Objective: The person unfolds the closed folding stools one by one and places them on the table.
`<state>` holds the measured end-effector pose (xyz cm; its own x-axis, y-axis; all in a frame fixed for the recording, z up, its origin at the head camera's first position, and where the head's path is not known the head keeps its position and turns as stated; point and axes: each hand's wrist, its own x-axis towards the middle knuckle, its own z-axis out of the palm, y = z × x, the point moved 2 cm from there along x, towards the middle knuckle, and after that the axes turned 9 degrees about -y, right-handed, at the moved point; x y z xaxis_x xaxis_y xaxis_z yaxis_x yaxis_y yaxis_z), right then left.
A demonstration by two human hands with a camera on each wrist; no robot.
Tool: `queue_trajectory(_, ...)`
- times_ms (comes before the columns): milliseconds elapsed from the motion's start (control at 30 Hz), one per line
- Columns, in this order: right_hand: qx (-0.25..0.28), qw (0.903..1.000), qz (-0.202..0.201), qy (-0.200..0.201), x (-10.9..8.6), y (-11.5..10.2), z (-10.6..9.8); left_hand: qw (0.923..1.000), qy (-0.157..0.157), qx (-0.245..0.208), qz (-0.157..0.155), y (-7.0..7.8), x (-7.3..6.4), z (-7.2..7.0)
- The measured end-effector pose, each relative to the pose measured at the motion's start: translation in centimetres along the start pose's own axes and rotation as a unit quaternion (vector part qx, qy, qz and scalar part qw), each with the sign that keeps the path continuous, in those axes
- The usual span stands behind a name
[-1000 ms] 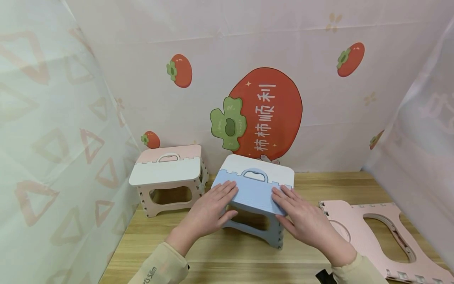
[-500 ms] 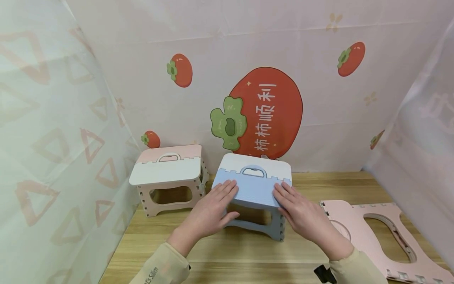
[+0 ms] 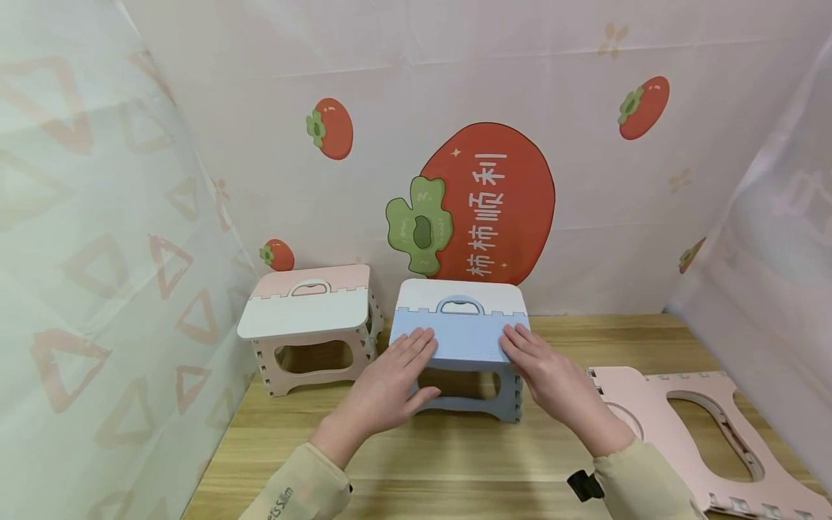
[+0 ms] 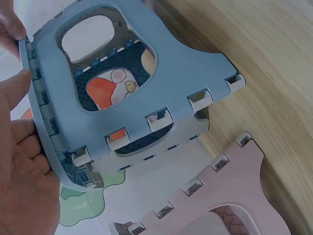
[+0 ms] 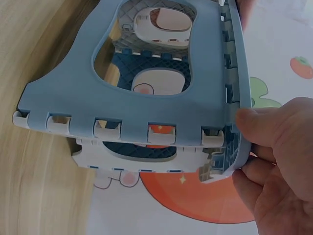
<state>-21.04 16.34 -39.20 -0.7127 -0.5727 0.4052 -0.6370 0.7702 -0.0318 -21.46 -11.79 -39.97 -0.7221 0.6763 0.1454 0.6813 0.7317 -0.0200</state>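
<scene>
A blue-and-white folding step stool stands upright on the wooden table near the back wall. Its blue half faces me, and a small handle is set in its top. My left hand lays its straight fingers on the top's left front part, the thumb at the front. On the right front part rest the straight fingers of my right hand; in the right wrist view its thumb touches the rim. Close by on the left stands a pink-and-white folding stool. The wrist views show the blue stool's leg panel and hinges.
A pink folded stool lies flat on the table's right side. The printed back wall rises just behind the two standing stools. White cloth side walls bound the table left and right.
The blue-and-white stool has turned from a slant to nearly square with the back wall, and its front has moved away from me. Both hands stay on its top, the right shifting slightly.
</scene>
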Motion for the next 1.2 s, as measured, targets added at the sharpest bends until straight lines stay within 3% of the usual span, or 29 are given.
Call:
queue_trajectory(567,0.016,0.9982,0.039,-0.043,1.3,1.0,0.6,0.9996,-0.014,-0.010,-0.023,0.0,0.6,-0.1)
queue_trajectory(800,0.023,0.9973,0.046,-0.054,2.0,1.4,0.9,0.9989,-0.028,-0.017,-0.035,-0.5,1.1,-0.2)
queue_trajectory(1200,0.042,0.9952,0.061,-0.064,3.1,2.1,1.5,0.9985,-0.026,-0.021,-0.042,-1.4,1.9,0.1)
